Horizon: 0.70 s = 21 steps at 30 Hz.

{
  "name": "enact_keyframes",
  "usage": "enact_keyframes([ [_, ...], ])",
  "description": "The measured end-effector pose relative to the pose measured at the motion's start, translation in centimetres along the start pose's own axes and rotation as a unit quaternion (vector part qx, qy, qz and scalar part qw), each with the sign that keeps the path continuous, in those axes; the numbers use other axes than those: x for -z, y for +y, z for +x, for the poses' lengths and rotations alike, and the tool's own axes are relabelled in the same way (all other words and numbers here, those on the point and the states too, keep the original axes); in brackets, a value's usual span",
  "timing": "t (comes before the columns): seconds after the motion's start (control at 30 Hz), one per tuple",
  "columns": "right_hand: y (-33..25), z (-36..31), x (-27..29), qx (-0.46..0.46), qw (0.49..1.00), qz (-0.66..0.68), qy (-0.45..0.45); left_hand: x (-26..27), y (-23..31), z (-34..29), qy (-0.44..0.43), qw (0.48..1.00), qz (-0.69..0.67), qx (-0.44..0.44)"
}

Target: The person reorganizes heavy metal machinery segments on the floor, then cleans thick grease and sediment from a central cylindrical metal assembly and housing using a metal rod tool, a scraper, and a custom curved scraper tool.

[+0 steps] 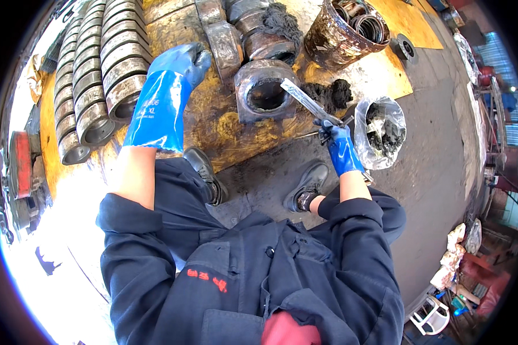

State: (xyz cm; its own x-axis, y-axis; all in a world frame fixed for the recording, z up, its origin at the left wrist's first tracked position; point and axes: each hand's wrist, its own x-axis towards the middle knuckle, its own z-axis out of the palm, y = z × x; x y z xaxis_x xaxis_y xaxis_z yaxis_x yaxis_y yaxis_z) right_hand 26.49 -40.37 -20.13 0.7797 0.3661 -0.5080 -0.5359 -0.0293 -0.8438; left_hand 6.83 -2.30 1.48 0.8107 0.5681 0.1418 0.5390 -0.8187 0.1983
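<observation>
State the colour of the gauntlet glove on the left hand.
The gauntlet glove on the left hand is bright blue; see head view.

Harsh light bleached the floor [77, 247] at eight o'clock, glare streaked the left glove [166, 98], and fisheye distortion bowed outer edges

Your left hand [183, 64] wears glossy bright blue, with pale lettering on the long cuff [158, 109]; your right hand [338, 138] is in blue too, its fingers smeared blackish. The tool [308, 102] in it is silvery grey. Your work surface [213, 144] is ochre yellow, mottled with dark brown stains. The rows of rings [122, 50] show grey-brown, banded by dark lines. The bucket [335, 45] is rusty brown with cream blotches; the clear bag [360, 129] looks whitish around black lumps [385, 135]. Your jacket [242, 253] is plain dark navy with red embroidery [207, 279], over a pinkish-red shirt [290, 329].
</observation>
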Motion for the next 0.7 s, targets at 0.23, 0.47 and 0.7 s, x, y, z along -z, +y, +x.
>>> enact_keyframes([
  [0.23,-4.9,0.7,-6.4,0.03,0.988,-0.143,-0.041,0.1,0.4,0.4,0.002,1.0,-0.011,-0.012],
  [0.47,-7.3,-0.8,-13.1,0.028,0.849,-0.495,-0.183,0.7,0.1,0.3,0.02,1.0,-0.017,-0.005],
  [0.7,-11.8,2.6,-8.5,0.095,0.899,-0.413,-0.109,0.6,-1.1,0.1,0.023,0.999,-0.028,-0.018],
])
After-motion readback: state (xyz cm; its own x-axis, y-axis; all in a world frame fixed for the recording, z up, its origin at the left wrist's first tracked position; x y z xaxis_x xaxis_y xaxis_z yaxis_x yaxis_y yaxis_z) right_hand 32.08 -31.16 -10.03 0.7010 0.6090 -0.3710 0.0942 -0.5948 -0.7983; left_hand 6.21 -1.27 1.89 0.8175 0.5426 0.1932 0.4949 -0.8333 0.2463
